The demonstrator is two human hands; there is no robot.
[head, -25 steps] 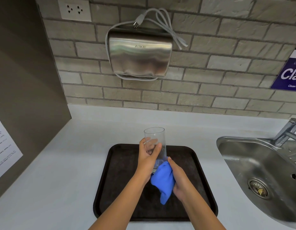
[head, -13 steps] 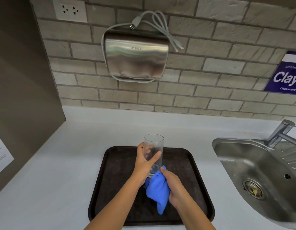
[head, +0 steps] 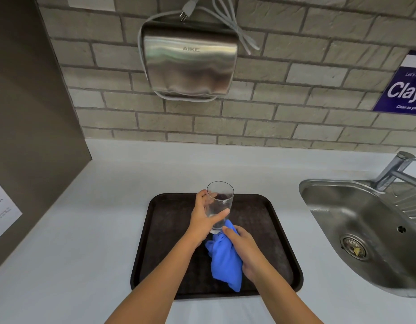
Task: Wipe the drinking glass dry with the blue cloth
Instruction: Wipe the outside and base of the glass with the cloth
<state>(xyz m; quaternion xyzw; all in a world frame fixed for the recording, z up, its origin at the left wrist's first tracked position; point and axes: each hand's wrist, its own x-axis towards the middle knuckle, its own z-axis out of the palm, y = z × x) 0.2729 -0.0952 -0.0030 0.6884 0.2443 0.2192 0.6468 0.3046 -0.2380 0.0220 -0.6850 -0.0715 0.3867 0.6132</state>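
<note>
The left hand (head: 203, 218) holds the glass (head: 219, 204) up. The right hand (head: 245, 250) grips the blue cloth (head: 224, 260) at its bottom; the top probably needs wiping

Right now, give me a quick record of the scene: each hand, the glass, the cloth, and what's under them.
left hand: gripping the drinking glass
drinking glass: clear, mouth up, tilted slightly away, held above the tray
right hand: holding the blue cloth
blue cloth: bunched at the glass base, tail hanging down
tray: dark, on the white counter
sink: to the right
</note>
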